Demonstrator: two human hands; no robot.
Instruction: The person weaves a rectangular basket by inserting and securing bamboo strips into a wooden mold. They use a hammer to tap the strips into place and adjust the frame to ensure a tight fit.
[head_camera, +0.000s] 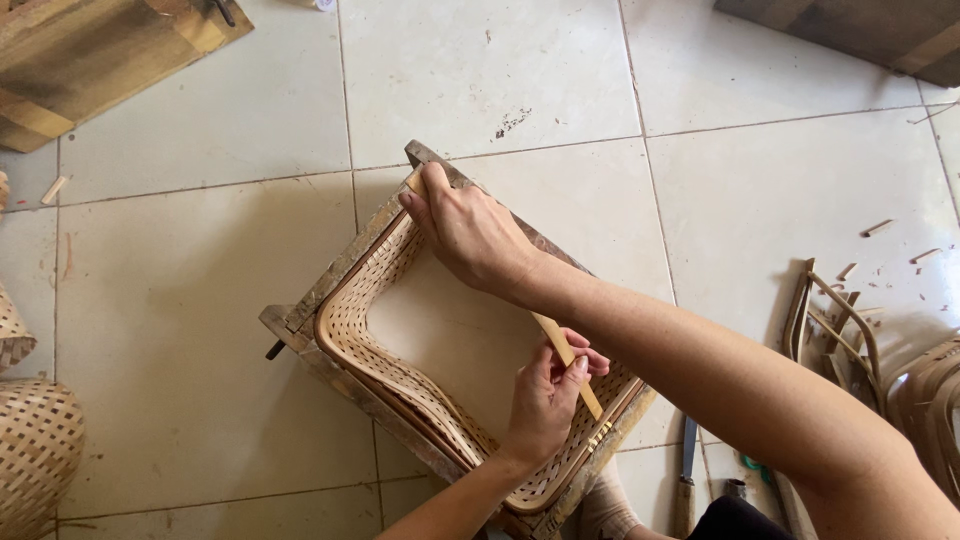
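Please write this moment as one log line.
left hand: grips bamboo strip | right hand: presses strip at frame corner | woven basket inside wooden frame

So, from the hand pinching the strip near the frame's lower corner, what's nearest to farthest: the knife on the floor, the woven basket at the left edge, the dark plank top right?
From the left hand:
1. Wooden-handled knife, just right.
2. Dark wooden plank, far top right.
3. Round woven bamboo basket, far left.
The last two are nearly equal.

Open tile left of the wooden frame (330, 275); bamboo strips (835, 320) crowd the right.
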